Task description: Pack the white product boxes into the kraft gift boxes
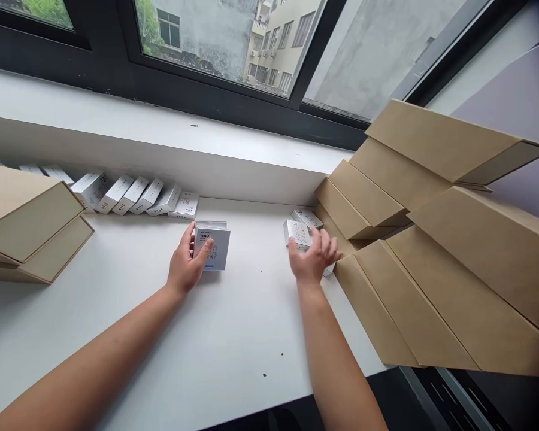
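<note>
My left hand [189, 258] grips small white boxes [218, 248] with printed text, held upright near the middle of the white table [247, 323]. On the right, my right hand [313, 256] is spread over a few small white boxes [297, 233] beside the brown cartons. Its fingers are apart and nothing shows between them. One box lies behind these, and a corner of another shows under the hand's right side. Several more white boxes [132, 194] lean in a row along the back wall at the left.
Large brown cartons [431, 287] are stacked on the right, up to the table's front edge. More brown cartons [31, 221] stand at the left. A white sill [161, 137] and dark-framed windows run behind the table.
</note>
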